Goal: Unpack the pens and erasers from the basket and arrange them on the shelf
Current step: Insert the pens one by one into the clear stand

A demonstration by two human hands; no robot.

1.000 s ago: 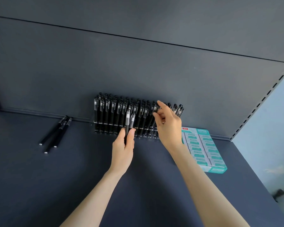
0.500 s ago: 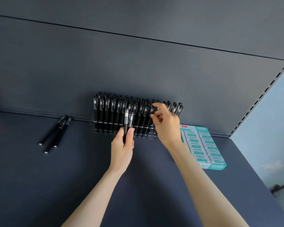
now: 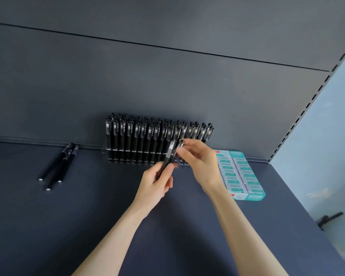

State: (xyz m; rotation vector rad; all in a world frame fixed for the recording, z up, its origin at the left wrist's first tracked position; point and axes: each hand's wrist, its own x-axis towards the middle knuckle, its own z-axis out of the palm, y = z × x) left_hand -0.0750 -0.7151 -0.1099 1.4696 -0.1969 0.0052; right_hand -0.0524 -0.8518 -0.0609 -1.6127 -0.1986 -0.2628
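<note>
A clear rack (image 3: 106,151) holding several upright black pens (image 3: 139,136) stands against the back wall of the dark shelf (image 3: 88,216). My left hand (image 3: 155,184) grips two black pens (image 3: 170,154) by their lower ends, just in front of the rack's right part. My right hand (image 3: 199,160) pinches the top end of one of those pens. A teal and white box of erasers (image 3: 239,174) lies to the right of the rack, partly behind my right wrist. The basket is not in view.
Three loose black pens (image 3: 58,168) lie on the shelf to the left of the rack. The shelf's slotted upright (image 3: 307,108) and a pale wall bound the right side. A dark shelf underside hangs overhead.
My right hand has come down from the pen tops in the rack to the pens in my left hand. My left hand has drifted right and tilted its pens.
</note>
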